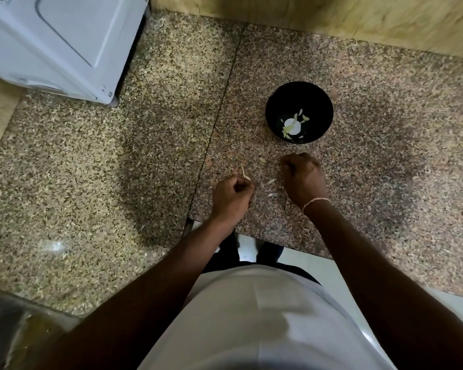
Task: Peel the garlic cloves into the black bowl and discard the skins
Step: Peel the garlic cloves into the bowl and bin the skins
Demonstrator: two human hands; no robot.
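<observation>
A black bowl [299, 112] stands on the speckled granite counter [145, 145], holding several pale peeled garlic pieces [292, 126]. My left hand [233, 196] is curled low over the counter, and a thin strip of garlic skin [244, 174] sticks up from its fingers. My right hand [304, 177] is curled just in front of the bowl; what its fingers hold is hidden. Small flakes of skin [271, 187] lie on the counter between the two hands.
A white appliance [56, 41] stands at the counter's back left corner. A yellowish wall [358, 17] runs along the back. The counter's front edge [251, 237] is close under my wrists, with the white floor below.
</observation>
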